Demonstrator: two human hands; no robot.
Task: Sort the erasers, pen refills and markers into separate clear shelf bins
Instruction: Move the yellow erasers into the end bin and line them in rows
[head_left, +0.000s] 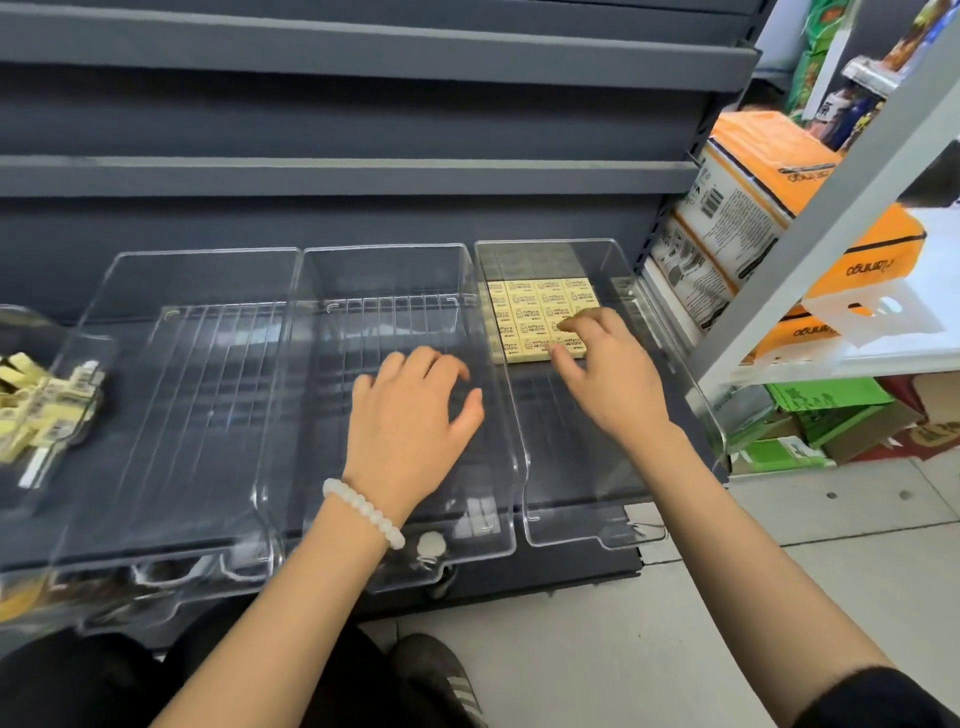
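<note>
1. Yellow erasers (540, 317) are lying in tidy rows at the back of the right bin (675, 364); the middle bin (400, 270) and left bin (156, 270) are sitting bare, while loose erasers are waiting in a far-left container (31, 332). No refills or markers are showing, so sorting appears barely begun.
2. The right hand (608, 374) is reaching into the right bin, curled fingertips touching the rows' front edge.
3. The left hand (410, 410) is hovering over the middle bin, fingers loosely bent, holding nothing.
</note>
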